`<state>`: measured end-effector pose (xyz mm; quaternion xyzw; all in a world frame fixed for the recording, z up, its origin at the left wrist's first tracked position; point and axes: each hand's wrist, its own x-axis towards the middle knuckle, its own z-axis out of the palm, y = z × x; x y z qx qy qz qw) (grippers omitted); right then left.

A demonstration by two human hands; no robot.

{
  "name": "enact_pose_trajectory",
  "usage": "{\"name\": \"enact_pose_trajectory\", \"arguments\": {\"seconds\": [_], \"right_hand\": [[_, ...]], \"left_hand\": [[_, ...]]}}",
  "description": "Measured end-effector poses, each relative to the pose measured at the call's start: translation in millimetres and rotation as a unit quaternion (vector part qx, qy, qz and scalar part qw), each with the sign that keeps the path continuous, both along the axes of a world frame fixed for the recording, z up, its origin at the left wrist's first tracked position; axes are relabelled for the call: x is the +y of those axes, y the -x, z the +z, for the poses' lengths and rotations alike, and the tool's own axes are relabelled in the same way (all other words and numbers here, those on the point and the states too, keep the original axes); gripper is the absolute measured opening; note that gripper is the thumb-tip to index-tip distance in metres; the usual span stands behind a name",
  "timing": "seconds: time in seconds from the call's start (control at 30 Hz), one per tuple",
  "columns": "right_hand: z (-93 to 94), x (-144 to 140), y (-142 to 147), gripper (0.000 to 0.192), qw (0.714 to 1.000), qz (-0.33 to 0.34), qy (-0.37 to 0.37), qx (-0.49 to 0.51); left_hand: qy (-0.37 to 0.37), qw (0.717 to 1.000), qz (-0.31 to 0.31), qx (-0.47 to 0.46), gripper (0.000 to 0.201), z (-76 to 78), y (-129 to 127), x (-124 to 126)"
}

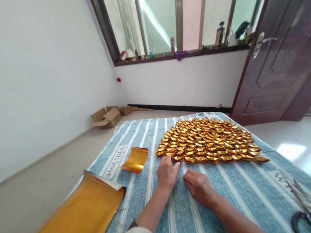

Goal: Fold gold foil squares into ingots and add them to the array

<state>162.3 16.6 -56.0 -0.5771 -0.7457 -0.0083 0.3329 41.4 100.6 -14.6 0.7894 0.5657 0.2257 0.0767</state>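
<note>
Gold foil paper ingots [206, 141], boat-shaped, stand in tight rows on a blue-and-white striped cloth [154, 130]. At the front left of these rows is my left hand [166, 172]. Its fingertips touch the nearest ingots, with the thumb held apart from the fingers. My right hand [200, 187] rests on the cloth just in front of the rows. Its fingers are curled together, and nothing shows in them. Left of my left hand lies a single curled gold foil sheet [136, 159]. A larger stack of gold sheets [88, 207] lies at the near left.
Scissors [305, 211] with black handles lie at the right edge of the cloth. Open cardboard boxes [110, 117] stand on the floor beyond the left corner. A brown door [275, 67] is at the right. Bottles and a thermos [219, 33] line the windowsill.
</note>
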Motion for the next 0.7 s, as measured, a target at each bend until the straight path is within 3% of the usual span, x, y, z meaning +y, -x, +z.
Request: {"name": "enact_pose_trajectory", "arguments": {"seconds": [0.43, 0.7], "right_hand": [[1.6, 0.5, 0.8, 0.024, 1.0, -0.007, 0.014, -0.002], [0.1, 1.2, 0.5, 0.023, 1.0, -0.01, 0.007, 0.0]], "left_hand": [[-0.03, 0.999, 0.021, 0.029, 0.016, -9.4, -4.6, 8.4], [-0.023, 0.999, 0.02, 0.033, 0.017, -7.5, -7.4, 7.4]]}}
